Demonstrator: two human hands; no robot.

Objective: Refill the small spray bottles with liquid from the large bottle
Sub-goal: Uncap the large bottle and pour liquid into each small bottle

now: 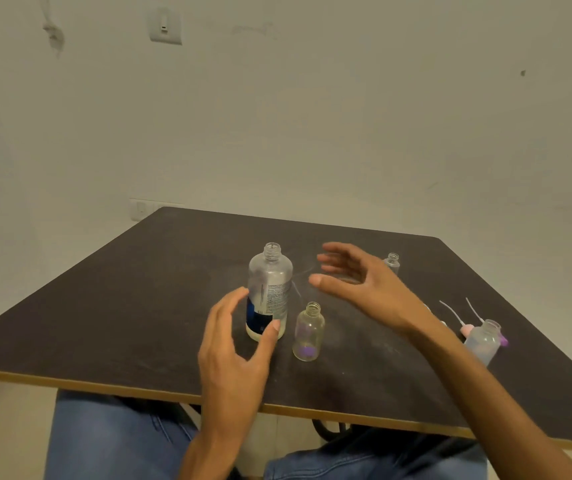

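The large clear bottle [269, 289] stands upright and uncapped near the middle of the dark table [121, 306], with a blue and white label and a little liquid at its bottom. My left hand [236, 344] is open around its lower part, thumb near the base, fingers spread. Just right of it stands a small open bottle [308, 332]. My right hand [357, 282] hovers open above the table behind that small bottle. Another small bottle [392, 263] stands further back, partly hidden by my right hand. A third small bottle [484, 341] stands at the right.
Spray heads with thin dip tubes [464, 323], pink and purple, lie beside the right-hand small bottle. The table's front edge [104, 388] runs above my legs in blue jeans. A plain wall with switches stands behind the table.
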